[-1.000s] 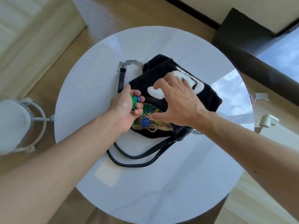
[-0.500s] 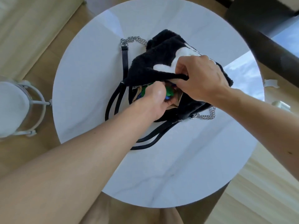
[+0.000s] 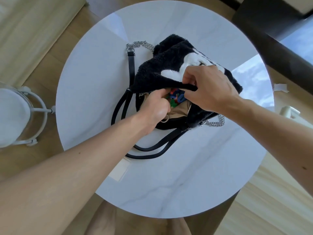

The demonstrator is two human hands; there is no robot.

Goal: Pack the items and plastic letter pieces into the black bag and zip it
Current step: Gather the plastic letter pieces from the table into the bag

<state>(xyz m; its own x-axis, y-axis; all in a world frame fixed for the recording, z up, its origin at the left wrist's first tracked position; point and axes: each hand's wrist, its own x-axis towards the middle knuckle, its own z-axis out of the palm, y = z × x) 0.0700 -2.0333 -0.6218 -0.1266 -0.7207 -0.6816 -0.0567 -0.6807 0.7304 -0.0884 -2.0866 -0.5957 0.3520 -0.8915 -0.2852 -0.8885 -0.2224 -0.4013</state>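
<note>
Now that the black bag point(image 3: 171, 65) on the round table point(image 3: 186, 175) is lifted open by the right hand point(image 3: 208, 89) pinching its upper rim, the left hand point(image 3: 155, 109), fingers curled, apparently empty, has dropped the plastic letter pieces point(image 3: 177, 98) inside; zipping remains.

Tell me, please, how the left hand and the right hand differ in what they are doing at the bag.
The left hand reaches into the open mouth of the black bag, among the plastic letter pieces; the right hand stays outside. The right hand pinches and lifts the upper edge of the opening; the left hand is loosely curled. Both are bare.
</note>
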